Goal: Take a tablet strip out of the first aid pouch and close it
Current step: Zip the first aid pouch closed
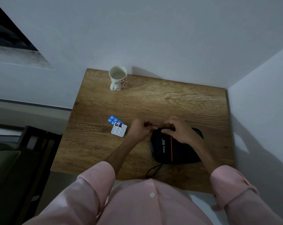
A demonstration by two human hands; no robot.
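**Head view**

- Table [170,101]: wood grain, set into a corner of pale walls.
- Pouch [175,148]: black, with an orange stripe and white lettering. It lies flat on the table at 4 o'clock from the centre, under and just near of both hands. A black cord [153,170] loops off its near edge at 7 o'clock.
- Right hand [178,129]: on the pouch's far edge, at its 12 o'clock. Fingers and thumb are curled round that edge, gripping it.
- Left hand [138,129]: at 10 o'clock from the pouch, resting on the table just off its far left corner. Its fingers are curled and pinch a small glinting zip pull [154,127] at that corner. The pull is too small to make out further.
- White strip [119,131]: a square blister sheet flat on the table at 9 o'clock from the left hand, just beside it and not touching. It is out of the pouch.
- Blue strip [113,119]: at 10 o'clock from the white strip. Its near end is tucked under the white one.
- Mug [118,78]: white with red flowers, upright at the table's far edge, at 11 o'clock from the hands and well apart from them. The handle faces the person.
- Shirt [137,200]: pink, with the sleeves rolled above the forearms.
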